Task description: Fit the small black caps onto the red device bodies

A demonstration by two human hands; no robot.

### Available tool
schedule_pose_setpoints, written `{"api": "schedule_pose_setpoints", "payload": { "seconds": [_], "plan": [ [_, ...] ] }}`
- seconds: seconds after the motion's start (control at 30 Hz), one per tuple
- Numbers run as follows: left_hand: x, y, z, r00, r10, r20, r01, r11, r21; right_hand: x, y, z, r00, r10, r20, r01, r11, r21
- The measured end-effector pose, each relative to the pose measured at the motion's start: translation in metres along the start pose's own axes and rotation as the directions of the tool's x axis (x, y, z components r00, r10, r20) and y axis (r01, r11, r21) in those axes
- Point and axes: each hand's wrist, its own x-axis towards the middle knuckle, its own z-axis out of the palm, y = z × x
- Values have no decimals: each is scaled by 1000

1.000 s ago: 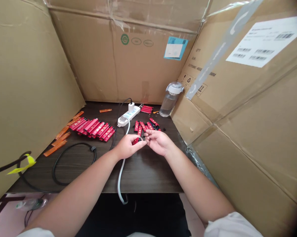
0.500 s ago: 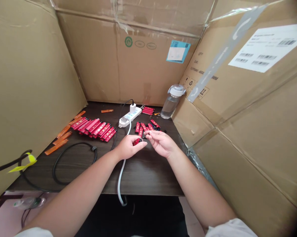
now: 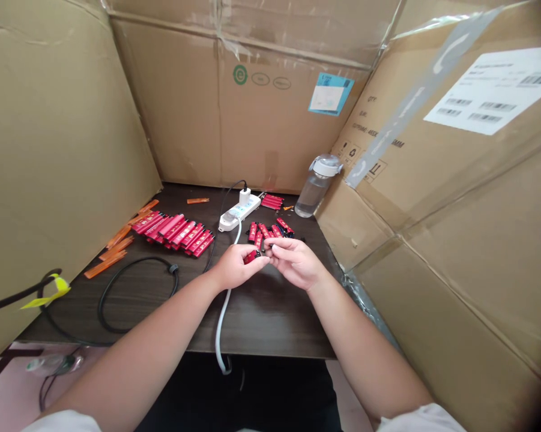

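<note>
My left hand (image 3: 234, 267) is closed round a small red stick-shaped piece (image 3: 251, 256) with a black end, held just above the dark wooden table (image 3: 261, 312). My right hand (image 3: 292, 261) meets it from the right, fingertips pinched at the piece's black end; whatever they pinch is too small to name. Right behind my hands lies a loose cluster of the same red pieces (image 3: 270, 230). A tidy row of red pieces (image 3: 175, 231) lies further left.
A white power strip (image 3: 238, 211) with a plugged charger and a white cable (image 3: 223, 312) runs toward me. A black cable loop (image 3: 135, 288) and orange strips (image 3: 117, 246) lie left. A clear water bottle (image 3: 315, 186) stands at the back right. Cardboard walls (image 3: 432, 198) enclose the table.
My hands stay together at the red piece; the right fingertips have closed in on its end. The view has shifted slightly.
</note>
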Motion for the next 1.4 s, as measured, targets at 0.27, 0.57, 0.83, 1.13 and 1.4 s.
{"api": "schedule_pose_setpoints", "payload": {
  "seconds": [0.27,0.57,0.83,1.13,1.4],
  "plan": [
    [1,-3,3,998,-17,-63,23,995,92,-3,4,12,941,-321,-106,249,871,-424],
    [0,-8,4,997,-3,-82,22,974,227,-6,7,18,916,-398,-40,285,718,-635],
    [1,-9,4,997,5,-83,18,963,271,-5,11,19,894,-447,24,356,678,-643],
    [2,-13,5,994,-15,-107,45,959,279,-6,16,21,879,-461,120,418,626,-659],
    [4,-15,5,986,-55,-157,98,955,279,-4,21,23,867,-460,191,454,574,-681]
  ]
}}
